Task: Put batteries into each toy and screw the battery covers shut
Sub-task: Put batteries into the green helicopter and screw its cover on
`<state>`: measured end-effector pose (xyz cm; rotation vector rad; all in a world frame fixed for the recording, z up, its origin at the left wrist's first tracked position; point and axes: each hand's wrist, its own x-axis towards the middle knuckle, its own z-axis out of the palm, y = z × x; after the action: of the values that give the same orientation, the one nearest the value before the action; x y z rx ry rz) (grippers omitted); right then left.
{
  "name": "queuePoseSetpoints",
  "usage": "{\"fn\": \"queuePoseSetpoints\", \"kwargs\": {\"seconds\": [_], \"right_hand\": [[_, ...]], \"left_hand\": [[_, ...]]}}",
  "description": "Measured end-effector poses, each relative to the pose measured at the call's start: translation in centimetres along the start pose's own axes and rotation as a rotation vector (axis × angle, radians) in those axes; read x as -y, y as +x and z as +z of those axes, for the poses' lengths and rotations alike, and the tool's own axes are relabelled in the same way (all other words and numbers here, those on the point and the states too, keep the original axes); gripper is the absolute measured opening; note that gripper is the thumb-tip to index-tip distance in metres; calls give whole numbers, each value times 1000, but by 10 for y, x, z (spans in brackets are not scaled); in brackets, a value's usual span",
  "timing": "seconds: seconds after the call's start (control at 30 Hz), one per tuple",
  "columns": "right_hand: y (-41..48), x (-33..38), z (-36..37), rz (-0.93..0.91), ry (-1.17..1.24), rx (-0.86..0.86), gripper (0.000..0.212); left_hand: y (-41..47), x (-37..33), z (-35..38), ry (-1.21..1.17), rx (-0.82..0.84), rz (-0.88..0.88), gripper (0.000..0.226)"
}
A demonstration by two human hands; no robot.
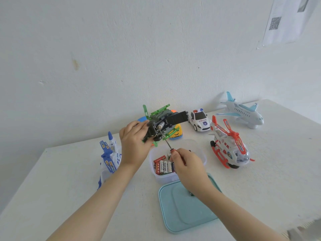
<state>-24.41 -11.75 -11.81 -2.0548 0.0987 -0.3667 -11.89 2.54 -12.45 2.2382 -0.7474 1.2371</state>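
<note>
My left hand grips a green and grey toy helicopter, held upside down above the table. Its black battery cover stands swung open, and a battery shows inside the compartment. My right hand holds a small screwdriver by its red handle; the thin shaft points up to the battery end. Below, a clear plastic box holds several batteries.
A blue and white toy lies left of my left hand. A police car, a red and white helicopter and a light blue airplane stand to the right. A teal lid lies in front of the box. An orange and blue toy sits behind.
</note>
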Motion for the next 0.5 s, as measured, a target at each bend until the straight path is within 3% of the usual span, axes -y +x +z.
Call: {"fn": "queuePoseSetpoints", "kwargs": {"seconds": [0.3,0.5], "right_hand": [[-11,1,-9,235,151,64,37],[-10,3,-13,265,220,57,36]], "left_hand": [[-2,9,-3,204,-1,282,29],[4,4,-8,263,-26,464,35]]}}
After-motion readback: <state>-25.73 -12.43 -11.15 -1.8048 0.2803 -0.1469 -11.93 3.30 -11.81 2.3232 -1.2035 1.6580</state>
